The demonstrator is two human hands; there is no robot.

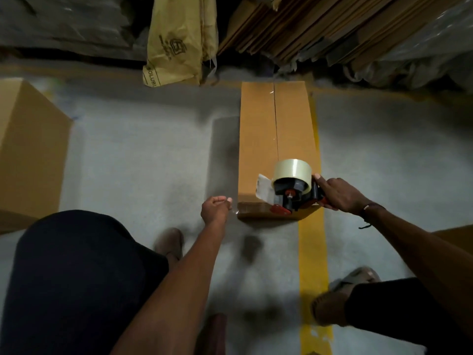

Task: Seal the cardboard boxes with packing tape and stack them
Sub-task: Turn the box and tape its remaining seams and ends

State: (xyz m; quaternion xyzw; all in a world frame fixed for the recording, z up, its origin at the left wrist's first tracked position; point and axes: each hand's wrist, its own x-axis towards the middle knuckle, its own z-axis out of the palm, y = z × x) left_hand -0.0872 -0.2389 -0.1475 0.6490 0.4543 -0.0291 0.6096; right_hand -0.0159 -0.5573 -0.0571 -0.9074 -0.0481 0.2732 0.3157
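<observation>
Starting the seam: right hand (340,194) grips the tape dispenser (294,190) at the box (276,149) near edge; left hand (216,208) pinches the tape end (234,210). Next, drawing the dispenser along the seam.

One head-worn wide-angle camera is looking steeply down from standing height, facing forward over the floor (143,155) toward stacked flattened cardboard (307,26).

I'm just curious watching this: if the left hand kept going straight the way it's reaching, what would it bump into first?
Most likely the near end of the cardboard box. The left hand points up and right, just short of that box's front corner, with no object between them. Depth is hard to judge from above.
</observation>
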